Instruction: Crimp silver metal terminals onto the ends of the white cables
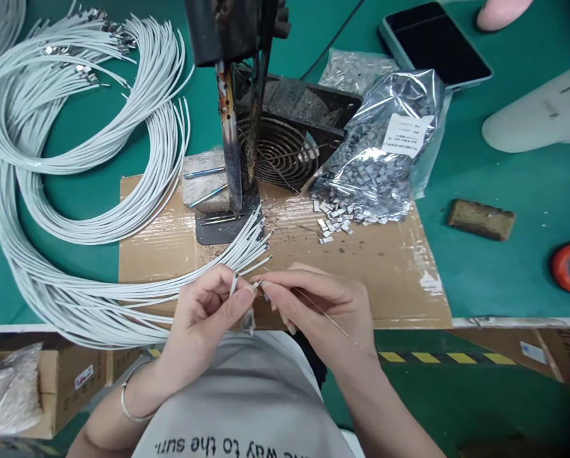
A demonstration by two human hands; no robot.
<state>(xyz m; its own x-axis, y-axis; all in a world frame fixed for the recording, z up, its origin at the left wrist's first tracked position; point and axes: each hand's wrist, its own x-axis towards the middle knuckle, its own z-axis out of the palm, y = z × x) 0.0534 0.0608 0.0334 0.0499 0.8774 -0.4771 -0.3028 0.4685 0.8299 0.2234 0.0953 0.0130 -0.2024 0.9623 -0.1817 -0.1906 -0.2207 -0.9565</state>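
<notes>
At the cardboard's front edge my two hands meet, fingertips almost touching. My left hand is closed on a white cable, its end sticking up between thumb and forefinger. Closed in a pinch, my right hand holds a thin silvery wire that trails back across it to the wrist. A tiny pale piece shows between the two sets of fingertips; its kind is too small to tell. Just beyond my left hand lie the stripped ends of a bundle of white cables.
A soldering iron on a stand rises ahead, before a dusty fan. Small metal connectors spill from a plastic bag onto the cardboard. Coiled cables, a phone, a brown block and a red-handled tool lie around.
</notes>
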